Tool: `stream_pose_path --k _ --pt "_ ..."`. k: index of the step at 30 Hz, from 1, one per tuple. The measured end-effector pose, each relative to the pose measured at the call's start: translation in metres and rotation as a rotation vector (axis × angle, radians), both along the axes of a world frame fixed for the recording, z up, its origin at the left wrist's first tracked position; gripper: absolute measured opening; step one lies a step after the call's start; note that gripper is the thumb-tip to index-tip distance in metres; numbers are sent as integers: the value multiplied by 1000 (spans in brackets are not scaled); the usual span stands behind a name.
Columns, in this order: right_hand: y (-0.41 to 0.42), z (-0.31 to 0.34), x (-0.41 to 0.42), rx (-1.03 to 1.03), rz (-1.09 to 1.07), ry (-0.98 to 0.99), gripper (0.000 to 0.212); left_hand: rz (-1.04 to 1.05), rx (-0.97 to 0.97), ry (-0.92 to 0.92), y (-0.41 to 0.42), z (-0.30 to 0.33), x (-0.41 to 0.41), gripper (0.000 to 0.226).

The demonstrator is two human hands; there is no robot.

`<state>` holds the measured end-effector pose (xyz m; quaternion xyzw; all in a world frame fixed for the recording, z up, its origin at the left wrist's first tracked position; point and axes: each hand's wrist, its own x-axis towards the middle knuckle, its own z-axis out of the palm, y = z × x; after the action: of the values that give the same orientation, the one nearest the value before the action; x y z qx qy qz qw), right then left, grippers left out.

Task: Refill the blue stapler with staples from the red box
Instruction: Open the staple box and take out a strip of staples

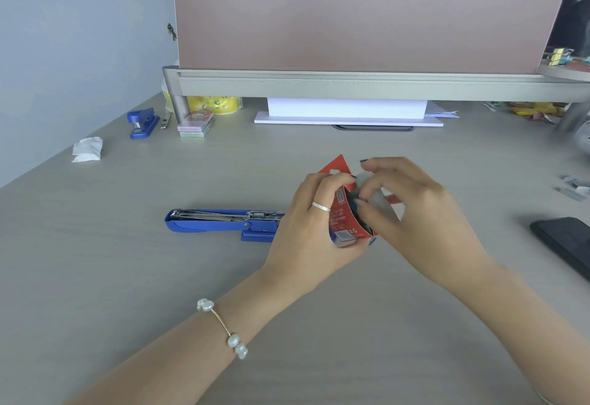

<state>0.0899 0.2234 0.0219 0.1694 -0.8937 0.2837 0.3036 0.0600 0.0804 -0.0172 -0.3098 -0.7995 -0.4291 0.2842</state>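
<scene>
Blue stapler [207, 224]: glossy plastic body, bright metal channel. Red box [346, 213] in my fingers [338, 181]: printed cardboard, slight sheen. Surface [319, 324]: matt grey wood-grain laminate. Ring [321, 207]: polished metal.

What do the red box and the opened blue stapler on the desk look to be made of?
Red box: thin printed cardboard, matte, judging by its folded flap and bent walls. Blue stapler: smooth blue body, probably plastic though painted metal is possible, with a shiny bare-metal staple channel exposed along the top. The left hand holds the box; the right hand works at its open end.
</scene>
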Motion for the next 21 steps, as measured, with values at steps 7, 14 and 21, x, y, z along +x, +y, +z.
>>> stream_pose_path --k 7,14,21 --pt "7 24 9 -446 240 -44 14 -12 74 -98 -3 1 1 68" --pt "2 12 8 -251 283 -83 13 -62 88 -53 -4 3 1 66" --pt "0 9 6 -246 340 -46 10 31 49 -14 -5 0 -5 59"
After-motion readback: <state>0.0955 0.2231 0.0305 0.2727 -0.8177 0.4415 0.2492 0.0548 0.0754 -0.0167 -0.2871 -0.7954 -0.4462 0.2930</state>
